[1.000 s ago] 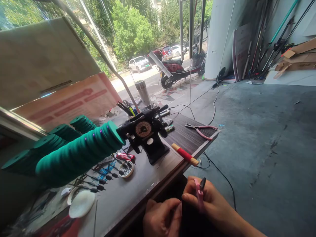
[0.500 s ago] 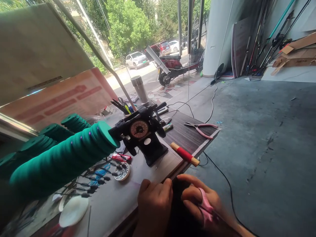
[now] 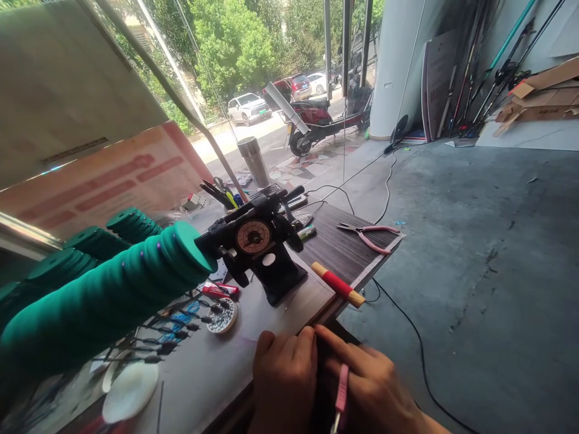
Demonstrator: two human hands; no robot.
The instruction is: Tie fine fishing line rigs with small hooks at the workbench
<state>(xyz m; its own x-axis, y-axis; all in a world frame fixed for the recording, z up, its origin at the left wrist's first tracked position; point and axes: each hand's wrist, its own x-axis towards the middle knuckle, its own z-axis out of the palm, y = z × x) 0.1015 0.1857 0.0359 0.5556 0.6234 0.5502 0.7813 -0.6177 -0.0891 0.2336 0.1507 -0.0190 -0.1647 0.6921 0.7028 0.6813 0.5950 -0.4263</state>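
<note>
My left hand is closed in a fist at the table's front edge; whatever its fingers pinch is too small to make out. Close against it on the right, my right hand holds pink-handled scissors, their metal part pointing down toward the bottom of the view. Its index finger reaches to the left hand's fingertips. Beyond the hands stands a black clamp device with a round dial, joined to a long green ribbed cylinder. A red stick with wooden ends lies by the table edge.
Pink-handled pliers lie on the table's far right corner. A small bowl of grey beads, a white round dish and a red tube are on the left. A black cable runs over the floor, and a metal cup stands behind.
My right hand has turned and moved left against my left hand, its index finger now at the left fingertips. The scissors have swung left and point down. The view has shifted slightly.
</note>
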